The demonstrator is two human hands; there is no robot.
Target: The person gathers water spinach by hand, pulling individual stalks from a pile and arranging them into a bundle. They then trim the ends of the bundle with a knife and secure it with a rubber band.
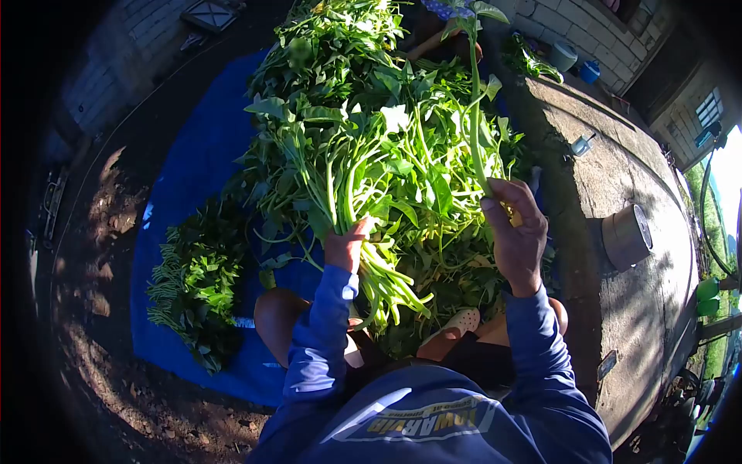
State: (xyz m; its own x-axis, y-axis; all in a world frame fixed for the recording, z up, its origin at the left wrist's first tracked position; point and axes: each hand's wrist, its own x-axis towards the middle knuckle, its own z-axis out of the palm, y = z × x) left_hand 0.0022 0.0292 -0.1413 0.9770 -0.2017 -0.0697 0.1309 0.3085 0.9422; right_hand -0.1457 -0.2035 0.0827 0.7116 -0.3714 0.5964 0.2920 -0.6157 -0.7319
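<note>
My left hand (345,246) is closed around a bunch of leafy green stems (382,274), their cut ends pointing down toward my lap. The bunch's leaves spread up and away over a large heap of the same greens (332,69). To the right, my right hand (518,232) pinches one long green stem (474,131) near its lower end. That stem stands nearly upright, with a few leaves at its top. Part of the heap lies below and between both hands.
A blue tarp (182,178) lies under the heap. Stacked bundles of greens (197,286) sit at the left. On the concrete at right stands a round metal container (627,237); a blue bucket (590,72) is farther back. Another person's arm (429,46) reaches in behind the heap.
</note>
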